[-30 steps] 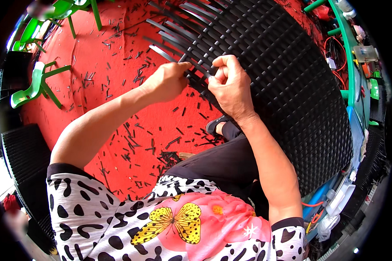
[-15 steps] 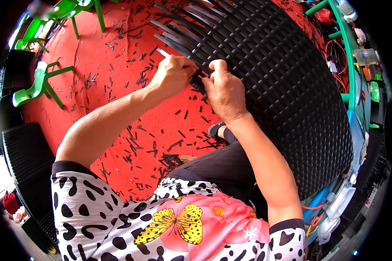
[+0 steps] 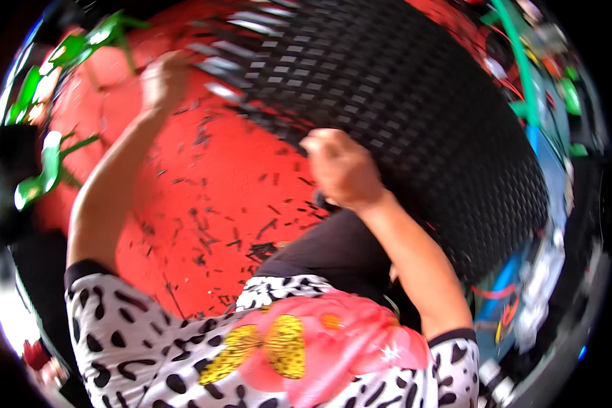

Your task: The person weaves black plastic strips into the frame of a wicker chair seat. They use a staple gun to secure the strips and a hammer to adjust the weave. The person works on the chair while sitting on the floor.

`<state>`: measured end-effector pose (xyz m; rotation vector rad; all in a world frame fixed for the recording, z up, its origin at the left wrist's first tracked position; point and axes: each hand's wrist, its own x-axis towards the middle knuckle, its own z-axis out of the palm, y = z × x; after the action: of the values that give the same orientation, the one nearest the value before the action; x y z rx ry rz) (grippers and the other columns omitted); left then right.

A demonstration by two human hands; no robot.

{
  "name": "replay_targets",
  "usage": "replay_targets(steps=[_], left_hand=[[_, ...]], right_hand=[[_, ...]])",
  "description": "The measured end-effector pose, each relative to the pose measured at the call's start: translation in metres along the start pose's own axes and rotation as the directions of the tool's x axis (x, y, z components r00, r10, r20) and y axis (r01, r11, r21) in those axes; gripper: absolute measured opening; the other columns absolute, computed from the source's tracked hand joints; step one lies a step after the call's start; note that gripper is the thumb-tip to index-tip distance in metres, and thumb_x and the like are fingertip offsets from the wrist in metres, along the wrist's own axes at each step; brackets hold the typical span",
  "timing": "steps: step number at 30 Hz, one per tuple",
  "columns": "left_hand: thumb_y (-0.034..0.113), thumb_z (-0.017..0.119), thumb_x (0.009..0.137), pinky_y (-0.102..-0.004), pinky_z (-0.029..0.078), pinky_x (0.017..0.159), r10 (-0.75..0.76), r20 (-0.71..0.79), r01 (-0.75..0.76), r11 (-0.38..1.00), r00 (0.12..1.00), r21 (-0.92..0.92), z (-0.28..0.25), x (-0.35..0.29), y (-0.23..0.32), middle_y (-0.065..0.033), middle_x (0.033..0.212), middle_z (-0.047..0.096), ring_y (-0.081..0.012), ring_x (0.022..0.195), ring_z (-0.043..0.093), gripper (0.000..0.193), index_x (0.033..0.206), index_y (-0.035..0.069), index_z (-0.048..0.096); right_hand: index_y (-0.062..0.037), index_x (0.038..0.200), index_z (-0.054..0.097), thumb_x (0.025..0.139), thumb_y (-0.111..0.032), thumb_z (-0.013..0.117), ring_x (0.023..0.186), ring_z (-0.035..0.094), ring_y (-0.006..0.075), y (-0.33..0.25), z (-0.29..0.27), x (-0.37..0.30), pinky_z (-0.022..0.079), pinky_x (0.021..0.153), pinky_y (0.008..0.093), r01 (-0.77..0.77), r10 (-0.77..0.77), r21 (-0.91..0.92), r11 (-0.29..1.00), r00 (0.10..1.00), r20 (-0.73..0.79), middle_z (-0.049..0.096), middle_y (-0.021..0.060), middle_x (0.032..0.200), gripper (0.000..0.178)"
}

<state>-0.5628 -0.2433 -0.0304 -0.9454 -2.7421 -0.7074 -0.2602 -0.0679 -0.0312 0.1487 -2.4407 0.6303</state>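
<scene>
A large black panel of woven flat strips [image 3: 415, 136] leans across the right half of the view, loose strip ends [image 3: 228, 68] fanning out at its upper left. My right hand [image 3: 343, 166] is closed beside the panel's lower left edge, with its fingers curled in. Whatever it may hold is hidden. Stretched far up and to the left, my left hand [image 3: 164, 81] is smeared by motion near the loose strip ends. Its fingers cannot be made out, nor whether a strip is in them.
Red carpet [image 3: 204, 183] lies below, scattered with short black strip offcuts [image 3: 265, 251]. Small green chairs [image 3: 47, 173] stand at the left. A green frame [image 3: 520, 61] with cluttered items and cords runs along the right. My bent leg [image 3: 326, 248] is under my right forearm.
My left hand has swung away from the right hand, up and to the left. The right hand has dropped slightly lower, and the whole view has shifted and blurred.
</scene>
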Motion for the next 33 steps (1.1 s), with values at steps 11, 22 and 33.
replay_targets(steps=[11,22,33], left_hand=[[0.033,0.052,0.090,-0.0198,0.040,0.049,-0.285,0.594,0.658,0.278,0.752,-0.700,0.035,0.013,-0.091,0.0000,0.084,0.060,-0.0058,0.064,0.052,0.022,0.102,0.017,0.060],[0.038,0.041,0.094,-0.0427,0.052,0.071,-0.113,0.620,0.625,0.259,0.777,-0.736,0.034,-0.007,-0.007,-0.0163,0.098,0.063,-0.0259,0.080,0.064,0.043,0.108,-0.001,0.055],[0.033,0.052,0.090,-0.0417,0.041,0.055,-0.251,-0.239,0.224,0.965,0.938,-0.135,-0.013,0.074,-0.065,-0.0123,0.066,0.057,-0.0304,0.057,0.052,0.032,0.072,0.008,0.062]], right_hand=[[-0.0011,0.088,0.057,0.075,0.002,0.061,0.071,0.059,0.0264,-0.064,-0.160,-0.203,0.049,0.064,0.0346,-0.581,0.538,-0.120,0.805,0.801,-0.264,0.059,0.0118,0.085,0.014],[0.0006,0.099,0.058,0.066,0.003,0.059,0.093,0.056,0.0387,-0.014,-0.261,-0.334,0.047,0.079,0.0439,-0.782,0.874,-0.617,0.085,0.356,-0.331,0.058,0.0204,0.098,0.034],[-0.0018,0.095,0.051,0.076,0.007,0.049,0.084,0.054,0.0374,0.006,-0.299,-0.360,0.043,0.071,0.0437,-0.730,0.789,-0.632,0.260,0.538,-0.296,0.054,0.0164,0.089,0.020]])
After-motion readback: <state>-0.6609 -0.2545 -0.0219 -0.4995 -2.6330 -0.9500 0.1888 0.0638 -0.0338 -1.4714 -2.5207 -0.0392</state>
